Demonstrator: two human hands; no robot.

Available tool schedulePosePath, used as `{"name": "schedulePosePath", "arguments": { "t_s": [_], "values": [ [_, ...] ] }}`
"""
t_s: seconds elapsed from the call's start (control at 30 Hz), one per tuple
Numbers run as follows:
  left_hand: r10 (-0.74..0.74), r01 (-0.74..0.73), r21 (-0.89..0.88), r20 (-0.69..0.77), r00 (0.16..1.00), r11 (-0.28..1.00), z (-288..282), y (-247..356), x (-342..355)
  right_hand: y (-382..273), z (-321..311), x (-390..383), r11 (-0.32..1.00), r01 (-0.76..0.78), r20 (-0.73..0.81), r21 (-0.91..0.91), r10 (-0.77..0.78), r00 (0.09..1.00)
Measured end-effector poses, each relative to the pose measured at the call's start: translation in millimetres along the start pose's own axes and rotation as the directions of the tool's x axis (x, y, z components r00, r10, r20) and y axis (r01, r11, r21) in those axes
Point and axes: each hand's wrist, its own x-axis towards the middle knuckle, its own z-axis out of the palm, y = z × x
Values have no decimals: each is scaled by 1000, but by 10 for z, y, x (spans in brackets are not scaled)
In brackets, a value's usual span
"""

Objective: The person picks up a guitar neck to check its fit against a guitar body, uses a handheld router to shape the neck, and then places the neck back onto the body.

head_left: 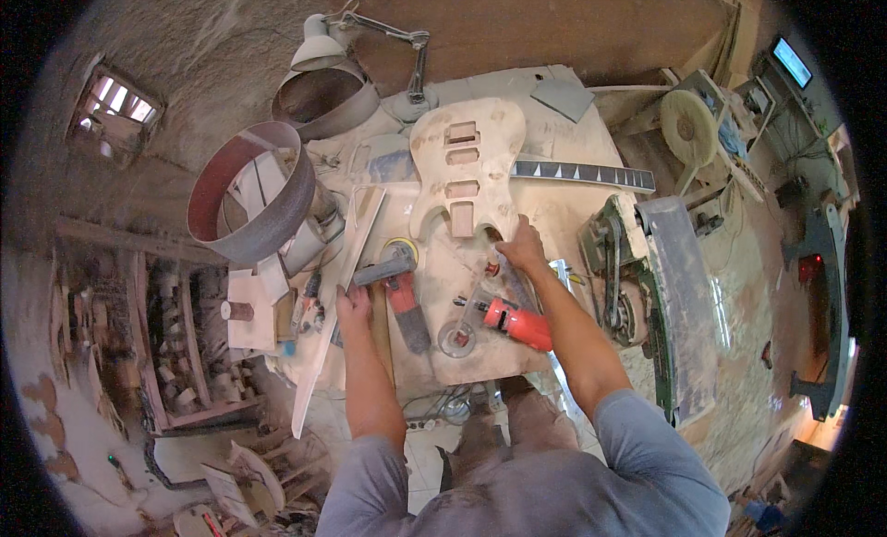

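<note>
A pale wooden guitar body (pixel 464 172) with several routed cavities lies at the far middle of the dusty table. My right hand (pixel 525 246) grips its near right horn, fingers closed around the edge. A dark fretboard neck (pixel 582 174) with light inlays lies just right of the body. My left hand (pixel 354 308) is low at the table's left, beside a long wooden strip (pixel 340 311) and close to a red and black sander (pixel 403 301) with a yellow pad; its fingers are partly hidden. A red power drill (pixel 517 323) lies between my forearms.
Wide sanding belts (pixel 254 232) stand at the left, below a desk lamp (pixel 319 49). A round clear piece with a red knob (pixel 455 339) sits near the table's front edge. At the right stands a green machine with a grey belt (pixel 682 297). Shelves (pixel 185 352) fill the left.
</note>
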Motion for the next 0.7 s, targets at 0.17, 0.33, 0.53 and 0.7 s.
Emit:
{"name": "schedulePosePath", "arguments": {
  "t_s": [0.17, 0.33, 0.53, 0.7],
  "values": [
    [24, -37, 288, 50, 998, 957, 259, -18, -995, -125, -188, 250, 944, -157, -31, 290, 174, 984],
    [171, -242, 414, 201, 965, 878, -273, 275, -1873, -436, -566, 127, 867, -66, 31, 494, 58, 998],
    [183, -286, 501, 244, 952, 817, -407, 308, -2696, -332, -940, -877, 629, -170, 258, 759, -51, 965],
    [-114, -142, 505, 442, 890, 851, -200, 186, -2877, -395, -1258, -2075, 635, -87, 166, 767, -65, 984]
  ]
}}
